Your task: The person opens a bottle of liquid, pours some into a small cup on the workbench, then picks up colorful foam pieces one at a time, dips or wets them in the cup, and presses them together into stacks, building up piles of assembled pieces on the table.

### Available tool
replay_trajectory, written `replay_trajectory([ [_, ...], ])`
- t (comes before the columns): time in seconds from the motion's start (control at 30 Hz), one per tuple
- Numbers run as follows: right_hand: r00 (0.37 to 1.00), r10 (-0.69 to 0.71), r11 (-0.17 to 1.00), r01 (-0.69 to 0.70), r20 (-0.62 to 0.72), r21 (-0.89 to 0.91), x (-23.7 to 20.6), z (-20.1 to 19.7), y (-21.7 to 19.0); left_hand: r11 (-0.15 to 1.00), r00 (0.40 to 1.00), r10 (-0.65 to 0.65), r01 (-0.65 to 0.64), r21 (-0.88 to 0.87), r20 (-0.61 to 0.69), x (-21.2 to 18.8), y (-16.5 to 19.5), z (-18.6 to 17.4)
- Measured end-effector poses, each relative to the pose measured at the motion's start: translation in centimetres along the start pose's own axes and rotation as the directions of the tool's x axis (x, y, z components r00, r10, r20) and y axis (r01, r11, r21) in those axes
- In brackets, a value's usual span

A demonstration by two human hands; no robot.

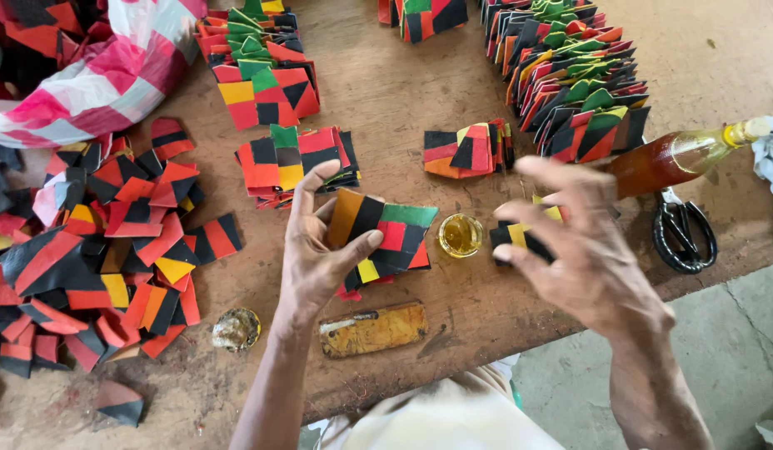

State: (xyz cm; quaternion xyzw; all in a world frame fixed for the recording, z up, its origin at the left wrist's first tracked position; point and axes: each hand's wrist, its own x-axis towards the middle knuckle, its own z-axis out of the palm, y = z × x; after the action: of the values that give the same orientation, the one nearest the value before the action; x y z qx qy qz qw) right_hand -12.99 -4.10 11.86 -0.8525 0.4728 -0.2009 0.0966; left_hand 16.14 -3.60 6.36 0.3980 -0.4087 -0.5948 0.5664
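Two hands work over a wooden tabletop. On the left hand the fingers are closed around a patchwork piece, thumb across its face and the other fingers behind, holding it tilted just above the wood. The right hand is blurred; its fingers are spread wide and hold nothing, hovering over a small dark and yellow piece that lies under them; whether they touch it I cannot tell.

Between the hands stands a little glass cup of yellow liquid, just beside the held piece. In my judgement the sound way here is to keep the left grip near the piece's edge, so that its face stays clear, and to move the right hand low and slow past the cup so that nothing tips.

Nearer the person lie a worn yellow block and a small round tin. To the right are black scissors and a bottle of amber liquid lying on its side. Stacks of sewn pieces sit beyond, a long row runs at the far right, and loose pieces lie heaped at the left below a pink and white bag.
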Motion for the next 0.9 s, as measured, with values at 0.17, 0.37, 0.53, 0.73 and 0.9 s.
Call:
replay_trajectory([
  [0.17,0.968,0.023,0.960,0.049,-0.250,0.276,-0.7,0.5,-1.1,0.939,0.995,-0.094,0.101,-0.328,0.039,0.1,-2.8,-0.3],
  [0.37,0.994,-0.100,0.866,0.112,-0.052,0.488,0.0,3.9,-1.6,0.856,0.983,-0.168,0.185,-0.483,0.079,-0.1,-5.2,0.2],
  [0.53,0.992,-0.115,0.884,0.125,-0.050,0.450,0.8,4.4,-1.1,0.847,0.977,-0.157,0.208,-0.489,0.143,-0.5,-5.5,0.8],
  [0.73,0.959,-0.211,0.944,0.251,-0.190,0.215,-0.3,4.4,-1.9,0.796,0.984,-0.143,0.179,-0.578,0.107,0.0,-5.6,1.0],
  [0.9,0.974,-0.145,0.920,0.198,-0.175,0.338,0.7,5.0,-1.4,0.813,0.980,-0.169,0.198,-0.547,0.103,0.0,-5.8,1.3],
])
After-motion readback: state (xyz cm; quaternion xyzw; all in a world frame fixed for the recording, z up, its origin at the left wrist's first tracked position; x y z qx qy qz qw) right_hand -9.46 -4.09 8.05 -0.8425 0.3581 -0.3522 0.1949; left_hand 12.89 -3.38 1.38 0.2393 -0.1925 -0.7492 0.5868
